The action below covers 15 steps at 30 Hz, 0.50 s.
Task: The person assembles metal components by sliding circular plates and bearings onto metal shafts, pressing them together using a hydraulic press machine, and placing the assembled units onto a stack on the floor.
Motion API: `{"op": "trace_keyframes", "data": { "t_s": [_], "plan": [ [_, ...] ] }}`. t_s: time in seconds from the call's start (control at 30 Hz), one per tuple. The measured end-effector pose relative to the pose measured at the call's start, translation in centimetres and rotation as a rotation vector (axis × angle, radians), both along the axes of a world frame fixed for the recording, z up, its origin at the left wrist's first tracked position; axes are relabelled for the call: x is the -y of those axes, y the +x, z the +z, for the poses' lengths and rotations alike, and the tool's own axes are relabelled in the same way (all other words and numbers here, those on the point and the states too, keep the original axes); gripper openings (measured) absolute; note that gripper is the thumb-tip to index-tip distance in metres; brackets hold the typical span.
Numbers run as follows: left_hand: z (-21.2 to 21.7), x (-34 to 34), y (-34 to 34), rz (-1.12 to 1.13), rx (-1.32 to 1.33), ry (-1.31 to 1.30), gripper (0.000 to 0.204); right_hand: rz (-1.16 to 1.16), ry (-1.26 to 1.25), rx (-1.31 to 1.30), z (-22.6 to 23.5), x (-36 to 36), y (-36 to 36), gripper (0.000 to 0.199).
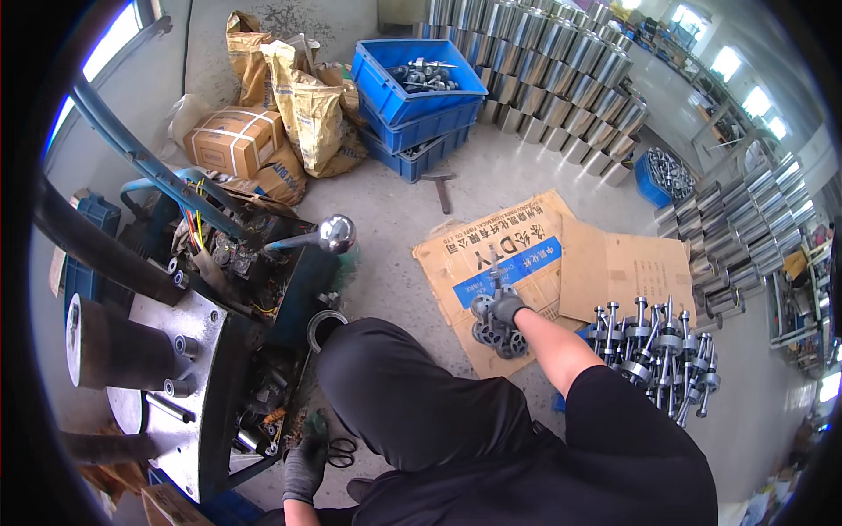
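Observation:
My right hand (507,307), in a dark grey glove, reaches down to a pile of grey round metal parts with holes (500,339) on flat cardboard. Its fingers are closed on a metal part with a thin shaft (495,273) that sticks up past them. My left hand (307,460), gloved in grey with green at the fingertips, hangs low beside the machine (206,333). Its fingers look stretched out, and I see nothing held in them. Close by on the floor lie black scissors (342,451), of which the ring handles show.
Right of me stand many metal shafts with round discs (653,346). Stacked blue crates (417,101) hold metal parts, and a hammer (441,191) lies before them. Shiny cylinders (544,74) rise behind. A ball-ended lever (335,234) juts from the machine; sacks (303,105) and a carton (232,140) stand far left.

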State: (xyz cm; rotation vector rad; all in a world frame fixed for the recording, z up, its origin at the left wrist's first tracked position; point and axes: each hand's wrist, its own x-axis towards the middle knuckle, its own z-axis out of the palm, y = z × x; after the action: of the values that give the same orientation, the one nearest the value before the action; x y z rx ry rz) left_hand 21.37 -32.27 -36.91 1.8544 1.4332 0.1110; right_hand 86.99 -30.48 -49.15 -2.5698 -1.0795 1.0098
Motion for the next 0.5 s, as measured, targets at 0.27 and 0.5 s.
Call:
{"op": "trace_keyframes", "data": {
  "t_s": [0.27, 0.5],
  "plan": [
    [1.4, 0.8, 0.4, -0.019, 0.033, 0.08, 0.019, 0.802, -0.096, 0.663, 6.5, -3.7, -2.1, 0.031],
    [2.3, 1.3, -0.3, -0.031, 0.008, 0.134, 0.024, -0.418, 0.034, 0.275, 2.1, -1.0, -0.4, 0.032]
  ]
}}
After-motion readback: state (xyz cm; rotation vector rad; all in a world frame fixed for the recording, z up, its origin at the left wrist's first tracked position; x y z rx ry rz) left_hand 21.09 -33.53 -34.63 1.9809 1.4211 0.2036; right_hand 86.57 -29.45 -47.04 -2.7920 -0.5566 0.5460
